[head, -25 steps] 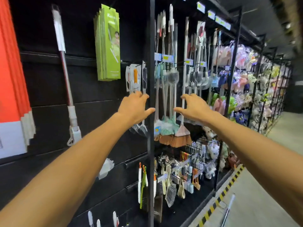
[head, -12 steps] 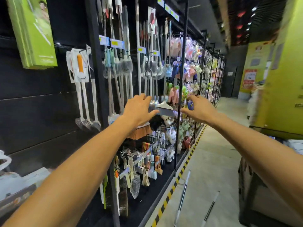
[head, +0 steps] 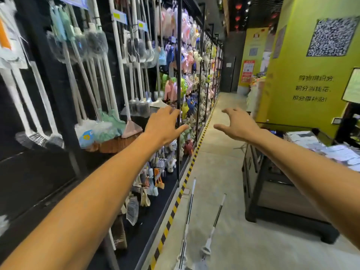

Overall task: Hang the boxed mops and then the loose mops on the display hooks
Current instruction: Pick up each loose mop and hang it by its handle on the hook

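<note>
Two loose mops [head: 202, 221], seemingly flat on floor

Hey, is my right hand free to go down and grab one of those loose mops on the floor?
Probably yes. The right hand is empty, fingers spread, and the two loose mops lie on bare floor below it, nothing between; it would need a long reach down.

two bare forearms, no sleeves, hands [head: 165, 124] ungloved

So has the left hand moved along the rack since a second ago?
Yes. The left hand has shifted rightward down the aisle, from the black upright post by the green boxes to the next black post, open and empty.
</note>
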